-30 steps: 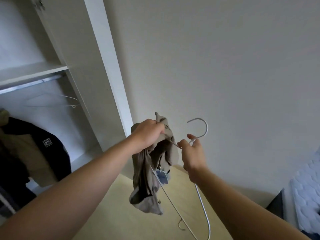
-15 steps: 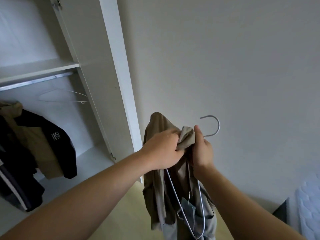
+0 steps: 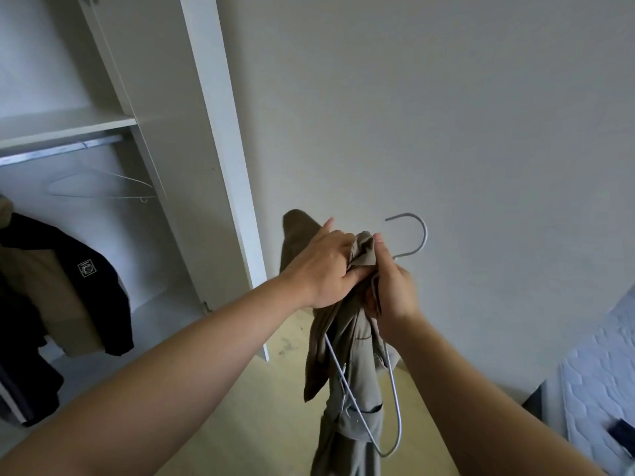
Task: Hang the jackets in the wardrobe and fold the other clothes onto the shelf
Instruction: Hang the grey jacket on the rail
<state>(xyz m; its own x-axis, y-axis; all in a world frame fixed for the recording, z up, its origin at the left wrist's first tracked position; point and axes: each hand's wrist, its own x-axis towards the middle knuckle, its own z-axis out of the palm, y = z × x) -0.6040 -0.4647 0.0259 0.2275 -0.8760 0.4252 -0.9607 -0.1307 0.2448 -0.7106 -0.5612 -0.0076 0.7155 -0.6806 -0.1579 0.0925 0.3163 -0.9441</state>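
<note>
Khaki cloth bunches between both hands. The jacket [image 3: 357, 389] hangs in mid-air before the wall, right of the open wardrobe [image 3: 220, 166], not yet on the rail [image 3: 62, 153]. The left hand [image 3: 326, 269] has its fingers clenched in the collar cloth. The right hand [image 3: 395, 293] pinches cloth under its thumb and seems to grip the neck of the hanger [image 3: 397, 410], whose hook stands clear above the knuckles.

The step looks like seating the jacket on the wire, which hangs on end with one shoulder pointing at the floor. It would go best with the right hand pinning the neck while the left draws the collar over one wire shoulder, then the other. Level the hanger and centre the collar at the hook before reaching for the rail, since limp cloth is likely to slip off thin wire if loaded unevenly.

Cloth hides the right fingers, and whether the wire already sits inside the jacket cannot be told. The hem is cut off below. A dark jacket [image 3: 86, 280] and a spare hanger [image 3: 110, 197] hang on the rail, which runs out of view at left.
</note>
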